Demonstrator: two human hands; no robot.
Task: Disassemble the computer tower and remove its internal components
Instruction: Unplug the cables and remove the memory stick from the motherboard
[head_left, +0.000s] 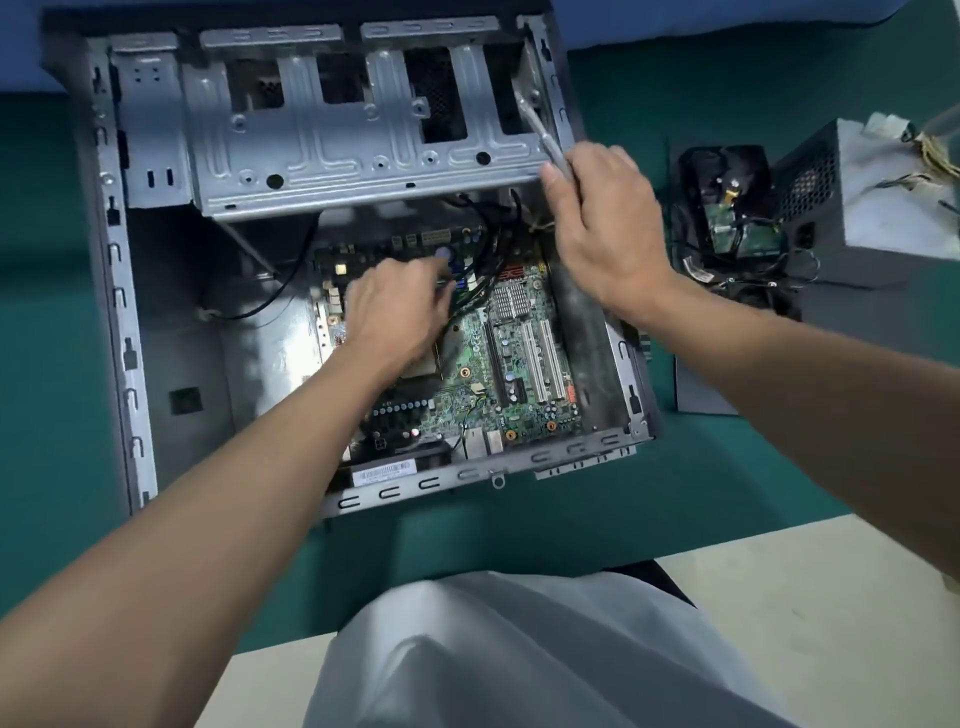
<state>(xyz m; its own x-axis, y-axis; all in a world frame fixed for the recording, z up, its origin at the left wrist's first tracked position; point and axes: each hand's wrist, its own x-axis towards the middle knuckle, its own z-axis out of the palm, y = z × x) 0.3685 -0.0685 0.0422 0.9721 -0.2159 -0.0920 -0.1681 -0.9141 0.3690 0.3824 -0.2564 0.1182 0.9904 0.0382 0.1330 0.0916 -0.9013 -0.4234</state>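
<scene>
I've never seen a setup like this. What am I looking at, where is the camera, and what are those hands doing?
No robot here: the one picture comes from a camera worn on a person's head, looking down at their own arms. On the green mat lies an open computer case, its motherboard inside, below the metal drive cage. The left hand reaches among black cables on the board; whether it grips one I cannot tell. The right hand holds a grey cable-like strip running to the case's corner. Beside the case sit removed parts: a power supply and a black part with loose wires.
</scene>
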